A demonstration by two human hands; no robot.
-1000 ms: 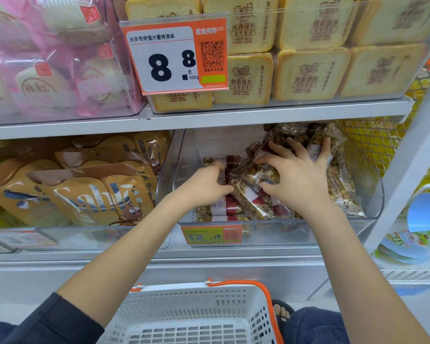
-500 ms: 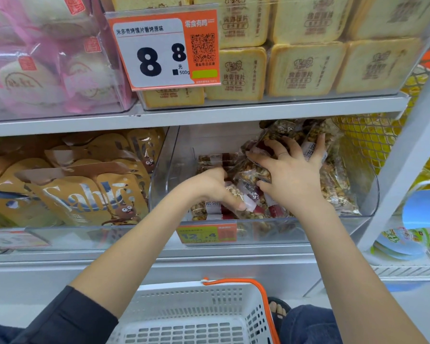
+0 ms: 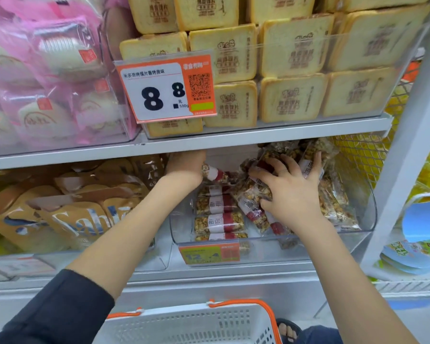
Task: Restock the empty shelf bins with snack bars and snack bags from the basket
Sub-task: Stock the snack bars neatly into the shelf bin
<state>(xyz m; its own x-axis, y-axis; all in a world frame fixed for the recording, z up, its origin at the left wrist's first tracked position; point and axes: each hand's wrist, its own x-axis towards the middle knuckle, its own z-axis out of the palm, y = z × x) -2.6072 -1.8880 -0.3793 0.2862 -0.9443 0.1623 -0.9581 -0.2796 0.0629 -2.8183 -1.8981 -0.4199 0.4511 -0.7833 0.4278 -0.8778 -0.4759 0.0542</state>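
Toast-shaped packs (image 3: 293,98) fill the upper shelf behind an orange "8.8" price tag (image 3: 165,89), pink wrapped buns (image 3: 47,78) sit to their left, and tan "Sable" pouches (image 3: 67,214) crowd the lower-left bin.

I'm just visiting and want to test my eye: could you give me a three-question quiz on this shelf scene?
1. True or false: the right hand rests on snack bars inside the clear bin.
2. Which price tag number hangs on the upper shelf? A) 8.8 B) 5.5 C) 2.0
3. Fill in: the left hand holds one ____ at the back of the bin.

Key: 1 true; 2 A; 3 snack bar.
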